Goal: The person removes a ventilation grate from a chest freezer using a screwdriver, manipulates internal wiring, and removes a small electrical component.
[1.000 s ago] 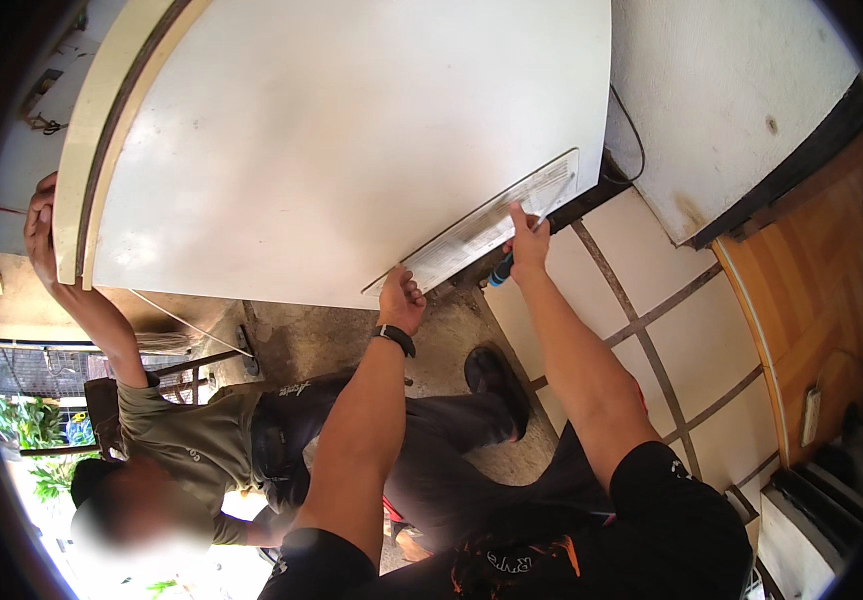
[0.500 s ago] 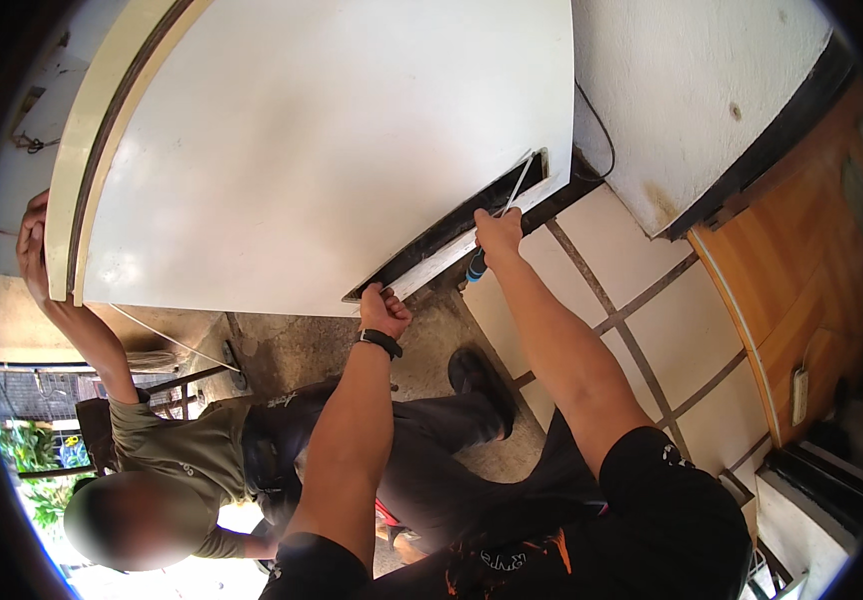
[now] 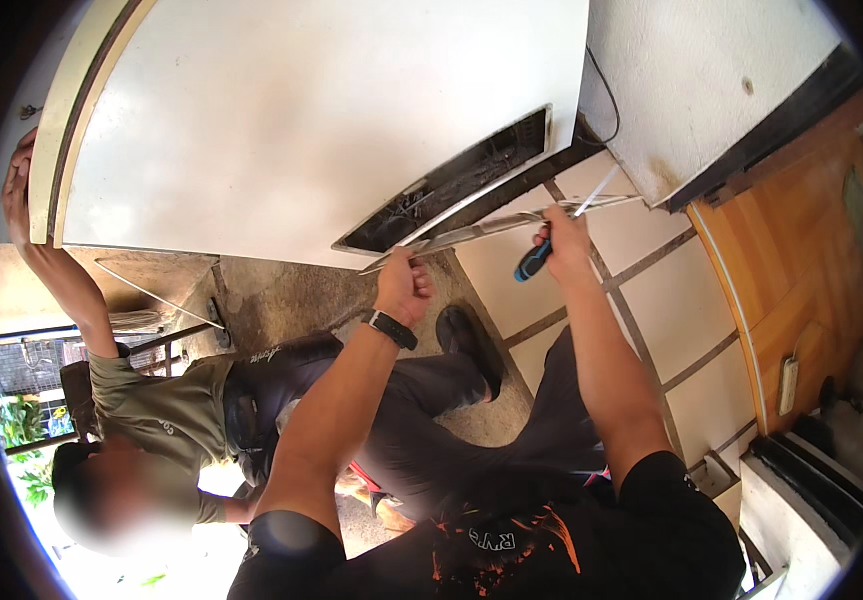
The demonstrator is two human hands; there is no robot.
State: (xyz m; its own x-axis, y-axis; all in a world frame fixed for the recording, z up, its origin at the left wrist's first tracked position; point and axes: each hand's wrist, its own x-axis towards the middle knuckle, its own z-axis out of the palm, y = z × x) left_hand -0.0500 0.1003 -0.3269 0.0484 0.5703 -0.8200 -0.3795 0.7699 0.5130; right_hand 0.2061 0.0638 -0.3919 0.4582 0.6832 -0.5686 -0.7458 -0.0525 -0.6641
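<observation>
A large white panelled cabinet [image 3: 302, 120] fills the upper view, with a long dark rectangular opening [image 3: 452, 180] along its lower edge. Just below that opening is a long narrow cover strip [image 3: 487, 230], apart from the panel. My left hand [image 3: 407, 290], with a black watch on the wrist, has its fingers closed on the strip's left end. My right hand [image 3: 566, 245] is wrapped round a screwdriver [image 3: 532, 262] with a blue and black handle, its pale shaft pointing up and right. The strip also runs at my right fingers; whether they grip it is hard to tell.
At the left, another person in an olive shirt [image 3: 167, 400] rests a hand [image 3: 17, 190] on the cabinet's edge. A black cable [image 3: 614, 100] hangs beside the cabinet. Pale tiles [image 3: 692, 320] and an orange wood-patterned surface [image 3: 792, 270] lie to the right.
The strip has come away from the opening, moving down and right, and dark insides now show. My right hand has moved right with the screwdriver.
</observation>
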